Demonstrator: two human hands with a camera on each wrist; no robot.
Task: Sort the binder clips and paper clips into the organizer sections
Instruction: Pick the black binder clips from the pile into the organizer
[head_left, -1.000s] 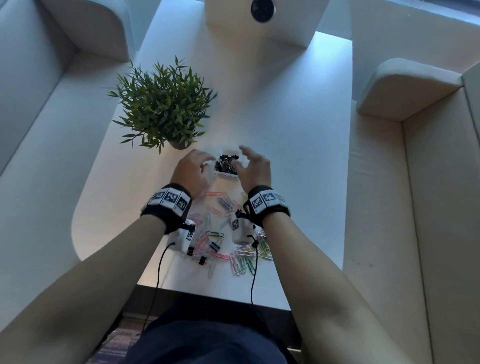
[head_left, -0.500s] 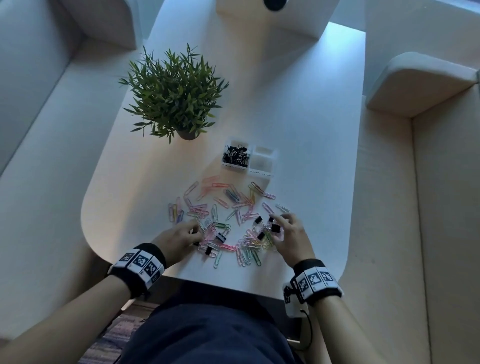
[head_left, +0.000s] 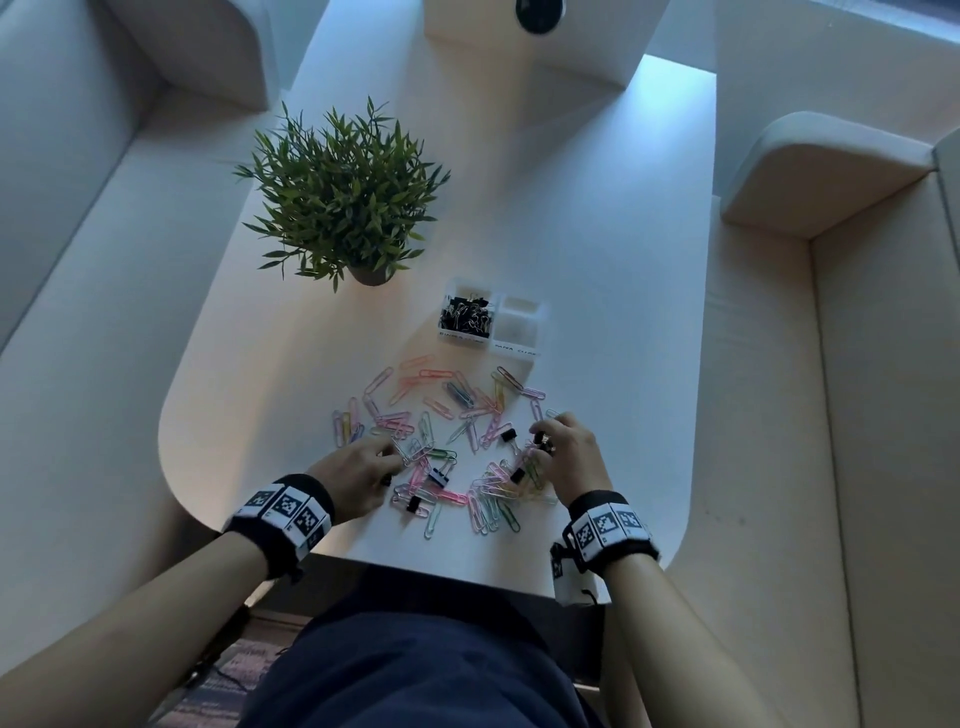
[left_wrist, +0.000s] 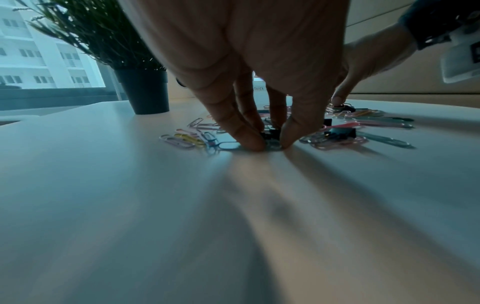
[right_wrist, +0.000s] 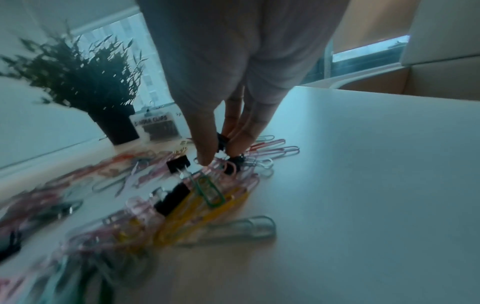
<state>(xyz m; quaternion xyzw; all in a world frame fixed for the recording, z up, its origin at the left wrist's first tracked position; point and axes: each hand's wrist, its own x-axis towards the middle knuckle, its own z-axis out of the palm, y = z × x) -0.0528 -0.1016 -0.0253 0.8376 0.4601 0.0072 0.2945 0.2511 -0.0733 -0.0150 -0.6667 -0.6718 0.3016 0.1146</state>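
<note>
The clear two-section organizer (head_left: 519, 349) stands beyond the pile; its left section holds several black binder clips (head_left: 465, 317), and its right section looks pale and nearly bare. Coloured paper clips (head_left: 447, 400) lie scattered on the white table (head_left: 597, 291), with loose black binder clips (head_left: 439, 475) among them. My left hand (head_left: 392, 460) is down at the pile's left side, thumb and fingers pinching a small black binder clip (left_wrist: 270, 132) on the tabletop. My right hand (head_left: 540, 439) is at the pile's right side, its fingertips pinching a black binder clip (right_wrist: 223, 140).
A potted green plant (head_left: 337, 192) stands to the left of the organizer. The table's rounded near edge (head_left: 467, 571) lies just behind my wrists. Pale sofa seats flank the table on both sides. More binder clips (right_wrist: 178, 163) lie near my right fingers.
Both hands have come back from the organizer to the clip pile near the table's front edge. Each now pinches a black binder clip.
</note>
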